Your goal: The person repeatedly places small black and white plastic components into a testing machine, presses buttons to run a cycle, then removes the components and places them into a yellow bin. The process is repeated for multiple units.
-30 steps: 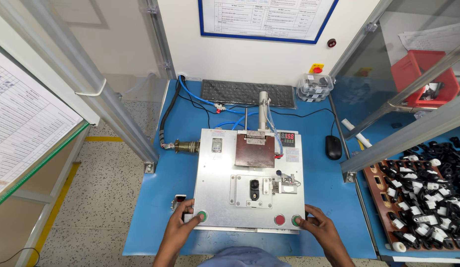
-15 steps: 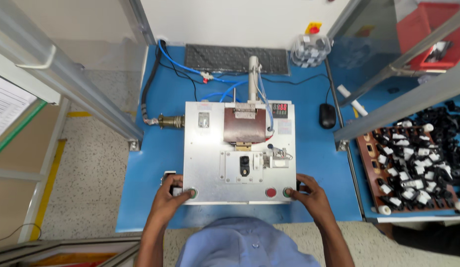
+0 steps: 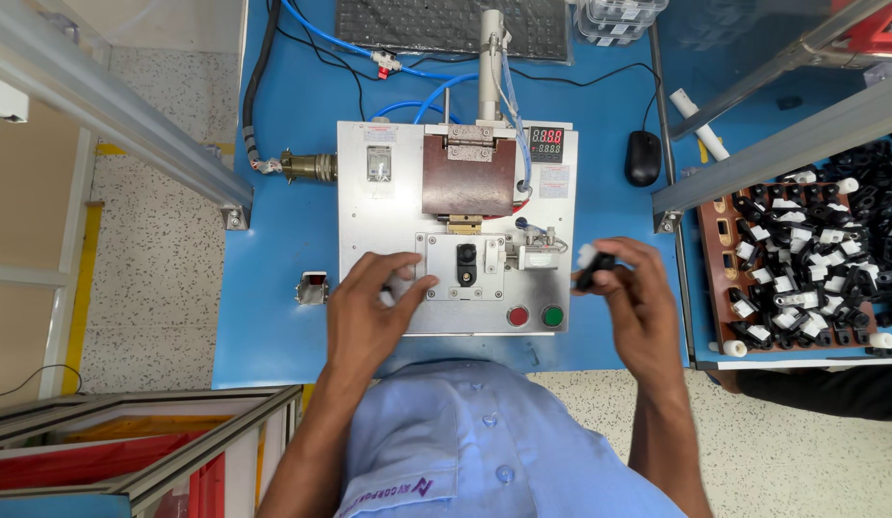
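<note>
We are looking down from the head camera at a blue table (image 3: 273, 240). A flat grey metal machine (image 3: 369, 216) is sitting in the middle of it.

Our left hand (image 3: 369, 312) is resting on the machine's lower left part. Its fingers are curling down around something small and pale. We cannot tell what that thing is, because the fingers are hiding most of it.

Our right hand (image 3: 638, 307) is hovering just past the machine's right edge. Its thumb and fingers are pinching a small black and white plastic part (image 3: 592, 265). The part is sitting up in the air, just beside the machine and not touching it.

Between our two hands, a small metal plate with a black slot (image 3: 465, 266) is lying on the machine. A brown hinged block (image 3: 468, 174) is sitting above the plate. A red button (image 3: 518, 316) and a green button (image 3: 552, 316) are sitting side by side near the machine's front edge.

On the right, a brown tray (image 3: 712, 251) is holding lots of the same black and white parts. A black computer mouse (image 3: 643, 157) is lying between the machine and the tray. A dark keyboard (image 3: 408, 19) is lying at the far end of the table, and blue hoses (image 3: 417, 96) are running from there to the machine.
</note>
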